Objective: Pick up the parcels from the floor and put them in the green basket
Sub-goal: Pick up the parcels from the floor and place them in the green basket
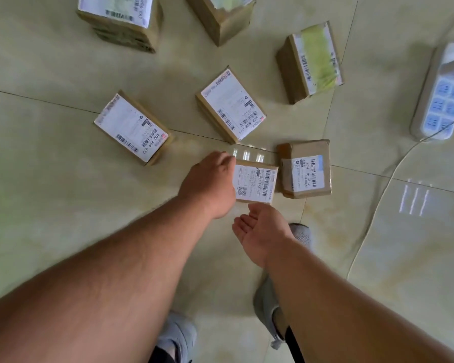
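Several brown cardboard parcels with white labels lie on the pale tiled floor. My left hand [210, 183] grips the left edge of a small flat parcel [256, 183] in the middle of the view. My right hand [262, 229] hovers palm up just below that parcel, fingers apart, holding nothing. Right beside it lies a taped parcel [306, 169]. Further off are a parcel at the left [133, 128], one in the centre [231, 104], one with a green-tinted label [309, 61], and two at the top edge [121, 20] [220, 14]. The green basket is out of view.
A white power strip [440, 93] lies at the right with its cable [378, 205] curving across the floor. My feet in grey shoes [269, 307] [176, 336] stand below the hands.
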